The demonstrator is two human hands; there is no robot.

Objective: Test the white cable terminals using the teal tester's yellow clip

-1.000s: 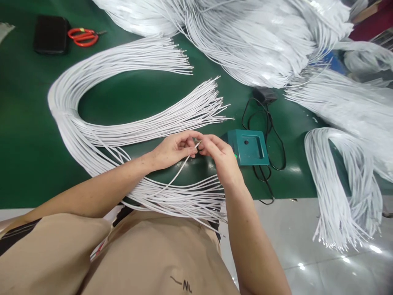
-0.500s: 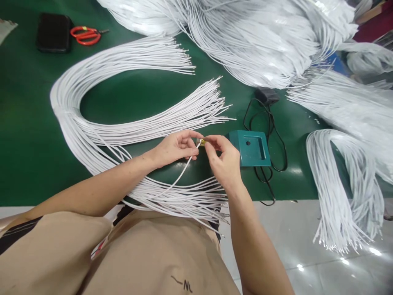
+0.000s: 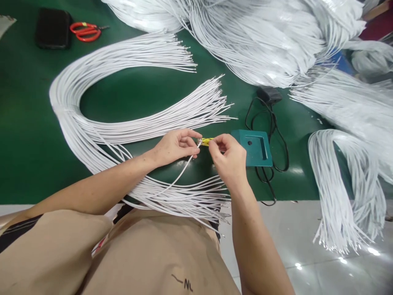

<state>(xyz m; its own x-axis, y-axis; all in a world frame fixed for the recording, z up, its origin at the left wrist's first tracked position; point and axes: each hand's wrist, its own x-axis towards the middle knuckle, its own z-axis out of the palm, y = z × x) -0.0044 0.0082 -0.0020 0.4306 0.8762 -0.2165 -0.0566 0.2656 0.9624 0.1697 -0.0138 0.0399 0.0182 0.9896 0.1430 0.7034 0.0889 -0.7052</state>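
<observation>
My left hand (image 3: 175, 148) pinches one white cable (image 3: 184, 168) near its end, just above the table's front part. A yellow strip with dark marks (image 3: 206, 141) stretches from that cable end to my right hand (image 3: 229, 157), whose thumb and forefinger are closed on its other end. The exact join between strip and cable is hidden by my left fingertips. Below my hands lies a bundle of white cables (image 3: 184, 201), and the held cable runs down into it.
A teal tray-like device (image 3: 254, 157) with a black cord (image 3: 284, 147) sits right of my hands. Red-handled scissors (image 3: 86, 32) and a black box (image 3: 53, 28) lie at the back left. Large heaps of white cables (image 3: 260, 45) cover the back; another bundle (image 3: 328, 180) hangs over the edge.
My right hand has moved a little to the right, away from my left hand. More of the yellow strip now shows between them. My left hand stays almost in place.
</observation>
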